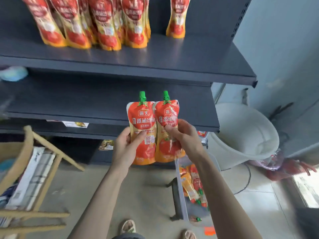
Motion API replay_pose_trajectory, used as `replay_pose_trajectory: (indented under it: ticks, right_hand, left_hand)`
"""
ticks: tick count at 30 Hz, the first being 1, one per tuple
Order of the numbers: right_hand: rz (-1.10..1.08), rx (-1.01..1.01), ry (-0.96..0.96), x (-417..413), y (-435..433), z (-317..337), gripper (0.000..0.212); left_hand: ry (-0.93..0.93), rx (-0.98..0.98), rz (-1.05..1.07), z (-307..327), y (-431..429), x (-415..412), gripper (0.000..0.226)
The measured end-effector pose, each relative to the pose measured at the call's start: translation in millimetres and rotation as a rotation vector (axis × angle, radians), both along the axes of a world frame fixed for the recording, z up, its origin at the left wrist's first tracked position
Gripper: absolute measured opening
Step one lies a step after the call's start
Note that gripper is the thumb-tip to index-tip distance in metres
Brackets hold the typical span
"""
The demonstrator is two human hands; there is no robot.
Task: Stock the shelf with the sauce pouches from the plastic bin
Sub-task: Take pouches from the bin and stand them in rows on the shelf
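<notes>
Upright, two pouches, two hands

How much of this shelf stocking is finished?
Partly done. Shelved pouches already stand on the top shelf, with bare space beside them. In hand: the left hand holds the left pouch, the right hand the right pouch, both upright. Left to do: those two, plus loose pouches lying in the bin.

Dark shelf: cluster of sauce pouches upright, lone pouch right. Plastic bin on floor.
</notes>
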State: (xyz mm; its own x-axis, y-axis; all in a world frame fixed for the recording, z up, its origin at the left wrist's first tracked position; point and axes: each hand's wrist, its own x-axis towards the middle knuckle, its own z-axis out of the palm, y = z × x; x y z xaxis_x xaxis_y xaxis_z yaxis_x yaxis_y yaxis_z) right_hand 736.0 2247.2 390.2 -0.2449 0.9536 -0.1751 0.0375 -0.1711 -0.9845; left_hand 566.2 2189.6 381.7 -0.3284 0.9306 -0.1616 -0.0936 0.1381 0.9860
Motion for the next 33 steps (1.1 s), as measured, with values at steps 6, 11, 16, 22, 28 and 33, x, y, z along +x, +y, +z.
replay_pose_trajectory:
  ticks: [6,11,16,22,28,33]
  right_hand:
    - [-0.171,0.112,0.029,-63,25,38,0.029]
    - [-0.258,0.178,0.066,-89,52,68,0.026]
    - [-0.310,0.244,0.083,-102,90,91,0.022]
    - [-0.346,0.307,0.062,-110,151,104,0.012]
    - [-0.359,0.362,0.069,-110,224,115,0.015]
    - [-0.330,0.381,0.087,-110,272,111,0.012]
  left_hand:
    - [0.053,0.098,-0.055,40,38,-67,0.028]
    - [0.122,0.184,-0.090,68,75,-93,0.021]
    - [0.130,0.245,-0.117,88,122,-105,0.018]
    - [0.161,0.339,-0.118,104,192,-116,0.024]
    - [0.187,0.413,-0.116,112,268,-120,0.018]
    - [0.154,0.409,-0.092,106,316,-120,0.022]
